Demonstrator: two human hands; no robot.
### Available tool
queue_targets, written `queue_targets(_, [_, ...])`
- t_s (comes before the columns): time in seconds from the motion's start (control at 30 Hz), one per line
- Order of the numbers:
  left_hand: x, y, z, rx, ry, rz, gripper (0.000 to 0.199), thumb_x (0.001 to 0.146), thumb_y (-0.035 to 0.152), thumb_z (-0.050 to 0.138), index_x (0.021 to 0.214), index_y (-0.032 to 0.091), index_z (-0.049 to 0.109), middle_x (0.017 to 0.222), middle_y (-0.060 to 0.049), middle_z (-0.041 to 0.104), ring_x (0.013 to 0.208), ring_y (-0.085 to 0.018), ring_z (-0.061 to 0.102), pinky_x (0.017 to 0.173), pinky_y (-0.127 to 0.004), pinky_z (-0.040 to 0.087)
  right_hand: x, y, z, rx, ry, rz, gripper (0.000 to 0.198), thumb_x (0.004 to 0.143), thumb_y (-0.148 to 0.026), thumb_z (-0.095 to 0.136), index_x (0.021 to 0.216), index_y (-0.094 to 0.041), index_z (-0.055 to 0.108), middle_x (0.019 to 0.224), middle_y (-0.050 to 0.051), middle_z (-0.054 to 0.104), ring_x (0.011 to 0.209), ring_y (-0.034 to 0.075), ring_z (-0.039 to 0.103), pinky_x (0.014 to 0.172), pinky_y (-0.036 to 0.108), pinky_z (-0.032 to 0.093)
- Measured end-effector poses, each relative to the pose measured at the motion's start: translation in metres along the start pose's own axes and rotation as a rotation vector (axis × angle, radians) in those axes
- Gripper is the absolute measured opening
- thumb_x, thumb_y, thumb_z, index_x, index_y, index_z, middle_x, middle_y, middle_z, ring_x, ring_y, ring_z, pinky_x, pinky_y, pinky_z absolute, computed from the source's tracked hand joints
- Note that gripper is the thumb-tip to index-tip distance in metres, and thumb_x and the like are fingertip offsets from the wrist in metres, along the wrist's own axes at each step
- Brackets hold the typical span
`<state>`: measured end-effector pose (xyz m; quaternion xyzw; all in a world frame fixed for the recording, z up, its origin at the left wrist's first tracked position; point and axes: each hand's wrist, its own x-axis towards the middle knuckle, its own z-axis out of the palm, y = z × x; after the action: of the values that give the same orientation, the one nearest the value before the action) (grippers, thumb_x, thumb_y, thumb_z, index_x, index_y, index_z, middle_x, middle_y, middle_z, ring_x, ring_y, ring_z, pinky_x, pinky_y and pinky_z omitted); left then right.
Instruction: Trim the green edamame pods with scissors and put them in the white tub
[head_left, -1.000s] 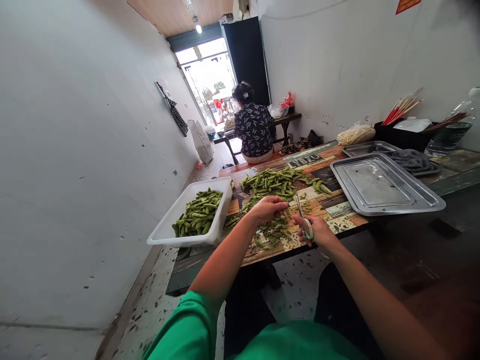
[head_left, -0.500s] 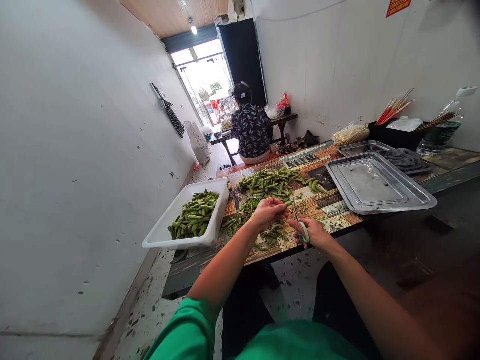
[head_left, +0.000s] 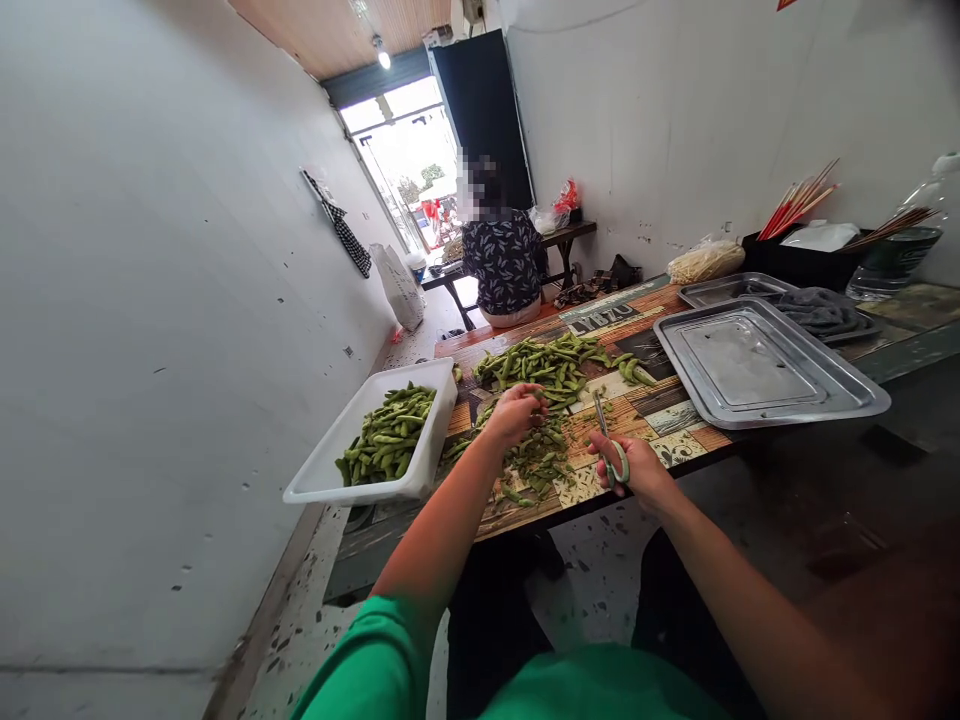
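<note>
My left hand [head_left: 516, 415] is closed in a pinch, with a bit of a green soybean pod showing at its fingertips. It hovers over the scraps, just in front of the heap of whole pods [head_left: 544, 362]. Scissors [head_left: 616, 462] with pale green handles sit in my right hand [head_left: 634, 470], blades pointing up and away from me. Below and between my hands, trimmed pod ends and bits [head_left: 541, 462] are scattered on the patterned table [head_left: 679, 412]. A white plastic tub [head_left: 315, 480] at the left holds many pods [head_left: 390, 430].
On the right lie a metal tray [head_left: 757, 370], a grey cloth [head_left: 821, 312] on another tray, a black box [head_left: 814, 262] with skewers, and a water bottle [head_left: 900, 250]. Ahead, a person [head_left: 502, 260] sits at a farther table, back turned. The tub overhangs the table's left edge.
My left hand has moved left, away from the scissors, with the pod at its fingertips. My right hand has shifted slightly right, still holding the scissors.
</note>
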<state>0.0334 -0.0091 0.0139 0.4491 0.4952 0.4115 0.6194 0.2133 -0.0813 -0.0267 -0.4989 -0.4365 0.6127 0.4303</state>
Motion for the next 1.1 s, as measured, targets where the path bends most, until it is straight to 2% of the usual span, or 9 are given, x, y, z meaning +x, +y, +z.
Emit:
queue_targets(0.1, [0.024, 0.005, -0.007, 0.36, 0.178, 0.157, 0.024, 0.067, 0.01, 0.058, 0.091, 0.015, 0.059, 0.057, 0.005, 0.05, 0.049, -0.006, 0.047, 0.052, -0.02, 0.041, 0.0, -0.002, -0.003, 0.076, -0.017, 0.017, 0.038, 0.069, -0.052, 0.069, 0.075, -0.016, 0.058, 0.047, -0.002, 0.054, 0.037, 0.01, 0.053, 0.027, 0.016, 0.03])
queue_targets(0.27, [0.065, 0.002, -0.009, 1.177, 0.18, 0.304, 0.032, 0.066, 0.01, 0.058, 0.094, 0.018, 0.071, 0.079, -0.005, 0.066, 0.077, -0.018, 0.059, 0.077, -0.029, 0.045, 0.001, -0.001, -0.005, 0.105, -0.043, 0.02, 0.037, 0.07, -0.05, 0.069, 0.076, -0.015, 0.058, 0.047, -0.003, 0.054, 0.037, 0.009, 0.053, 0.026, 0.015, 0.031])
queue_targets(0.37, [0.079, -0.002, -0.01, 1.367, 0.176, 0.268, 0.033, 0.071, 0.014, 0.057, 0.099, 0.022, 0.072, 0.1, -0.009, 0.069, 0.095, -0.022, 0.06, 0.086, -0.03, 0.044, 0.001, -0.001, -0.006, 0.122, -0.051, 0.032, 0.037, 0.07, -0.05, 0.069, 0.076, -0.015, 0.058, 0.047, -0.003, 0.054, 0.037, 0.009, 0.053, 0.026, 0.015, 0.031])
queue_targets(0.47, [0.085, -0.003, -0.012, 1.419, 0.149, 0.248, 0.034, 0.076, 0.019, 0.056, 0.106, 0.025, 0.07, 0.105, -0.008, 0.068, 0.099, -0.022, 0.06, 0.086, -0.028, 0.044, 0.002, -0.001, -0.005, 0.105, -0.053, 0.038, 0.037, 0.07, -0.049, 0.069, 0.075, -0.015, 0.057, 0.047, -0.003, 0.054, 0.037, 0.009, 0.053, 0.025, 0.014, 0.03])
queue_targets(0.6, [0.086, 0.001, -0.015, 1.364, 0.137, 0.272, 0.03, 0.076, 0.021, 0.059, 0.102, 0.02, 0.072, 0.1, -0.01, 0.069, 0.092, -0.022, 0.06, 0.081, -0.028, 0.044, 0.001, -0.002, -0.004, 0.09, -0.053, 0.049, 0.036, 0.076, -0.049, 0.065, 0.076, -0.014, 0.058, 0.047, -0.002, 0.054, 0.036, 0.008, 0.052, 0.025, 0.014, 0.029])
queue_targets(0.73, [0.073, 0.004, -0.015, 1.02, 0.142, 0.316, 0.031, 0.079, 0.035, 0.059, 0.095, 0.012, 0.072, 0.078, -0.006, 0.066, 0.069, -0.013, 0.055, 0.065, -0.024, 0.042, -0.002, -0.005, -0.006, 0.078, -0.073, 0.046, 0.036, 0.078, -0.049, 0.063, 0.077, -0.014, 0.057, 0.048, -0.002, 0.054, 0.037, 0.008, 0.052, 0.025, 0.015, 0.03])
queue_targets(0.83, [0.051, 0.002, -0.011, 0.606, -0.081, 0.169, 0.042, 0.072, 0.047, 0.064, 0.088, 0.008, 0.068, 0.068, -0.003, 0.061, 0.047, -0.005, 0.039, 0.047, -0.021, 0.031, -0.002, -0.009, -0.007, 0.01, -0.073, 0.05, 0.037, 0.077, -0.05, 0.063, 0.079, -0.014, 0.056, 0.05, -0.002, 0.055, 0.039, 0.01, 0.054, 0.025, 0.016, 0.032])
queue_targets(0.93, [0.027, -0.001, -0.003, 0.247, -0.295, 0.03, 0.047, 0.061, 0.051, 0.074, 0.078, 0.008, 0.061, 0.069, -0.002, 0.06, 0.042, 0.0, 0.028, 0.042, -0.019, 0.021, -0.001, -0.012, -0.006, -0.087, -0.107, 0.046, 0.04, 0.072, -0.053, 0.067, 0.078, -0.016, 0.054, 0.054, -0.002, 0.055, 0.042, 0.011, 0.055, 0.026, 0.017, 0.035])
queue_targets(1.1, [0.002, 0.003, 0.009, 0.113, -0.351, -0.07, 0.046, 0.055, 0.044, 0.08, 0.068, 0.011, 0.051, 0.06, 0.0, 0.056, 0.039, 0.001, 0.026, 0.04, -0.018, 0.015, 0.004, -0.014, -0.002, -0.251, -0.14, -0.015, 0.043, 0.067, -0.056, 0.069, 0.076, -0.017, 0.055, 0.056, -0.001, 0.054, 0.044, 0.011, 0.054, 0.029, 0.017, 0.036])
